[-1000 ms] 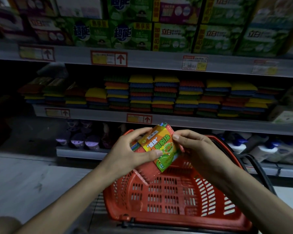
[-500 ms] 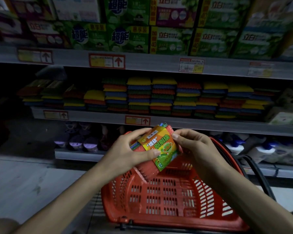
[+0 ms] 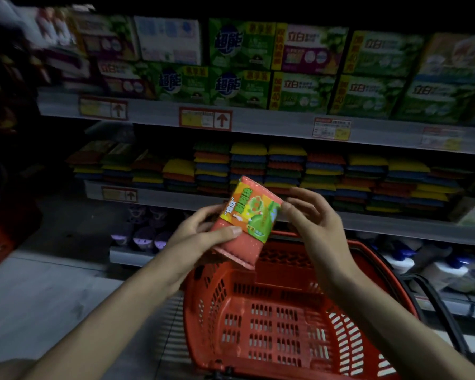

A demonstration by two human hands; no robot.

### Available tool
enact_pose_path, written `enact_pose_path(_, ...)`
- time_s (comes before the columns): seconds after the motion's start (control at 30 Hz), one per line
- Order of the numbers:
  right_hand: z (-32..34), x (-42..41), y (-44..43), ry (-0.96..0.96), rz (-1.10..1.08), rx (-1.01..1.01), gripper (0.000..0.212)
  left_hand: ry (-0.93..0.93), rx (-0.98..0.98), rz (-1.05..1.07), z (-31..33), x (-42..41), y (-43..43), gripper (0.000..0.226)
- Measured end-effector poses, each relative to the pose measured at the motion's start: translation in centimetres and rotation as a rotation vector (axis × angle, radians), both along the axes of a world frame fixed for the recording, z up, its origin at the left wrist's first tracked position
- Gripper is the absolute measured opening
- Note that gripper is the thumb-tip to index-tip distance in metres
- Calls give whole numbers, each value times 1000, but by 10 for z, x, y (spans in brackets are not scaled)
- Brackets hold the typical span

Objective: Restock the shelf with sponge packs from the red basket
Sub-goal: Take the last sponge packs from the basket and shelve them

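Note:
A sponge pack with an orange-and-green label is tilted in the air above the red basket. My left hand grips its lower left side, thumb across the front. My right hand is beside the pack's right edge with fingers spread and relaxed; its fingertips are at the edge or just off it. The basket's inside shows no packs. Behind, the middle shelf carries rows of stacked coloured sponge packs.
Green and white boxes fill the upper shelf. Purple-capped items and white bottles stand on the low shelf. The basket's black handle hangs at the right. A red object sits at the far left on the grey floor.
The pack has been raised and turned so its label faces me. My right hand has loosened from pinching its top edge and opened. The view has tilted upward.

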State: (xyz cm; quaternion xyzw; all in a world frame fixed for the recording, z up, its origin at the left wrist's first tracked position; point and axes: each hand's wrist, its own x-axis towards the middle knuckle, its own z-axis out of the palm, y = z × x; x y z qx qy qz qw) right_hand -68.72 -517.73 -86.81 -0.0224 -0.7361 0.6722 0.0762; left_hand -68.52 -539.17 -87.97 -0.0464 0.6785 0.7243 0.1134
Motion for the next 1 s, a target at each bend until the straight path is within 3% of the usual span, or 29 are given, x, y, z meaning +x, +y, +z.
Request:
enact_pose_path(0.13,-8,5,-25,-61,115,58,51,-65,149,219,3,-2,-20,67)
enact_pose_path(0.3,-11,4,-76,-63,235,-11,39,-93,237,424,2,-7,-41,49)
enact_pose_path(0.53,-14,-23,-140,-18,188,-100,21,-23,315,540,2,-26,-71,35)
enact_pose_path(0.77,-24,-54,-182,-4,123,-160,19,31,232,616,3,-53,-100,18)
enact_pose_path(1.0,-24,-79,-213,1,193,-118,48,122,176,764,-1,-91,-120,22)
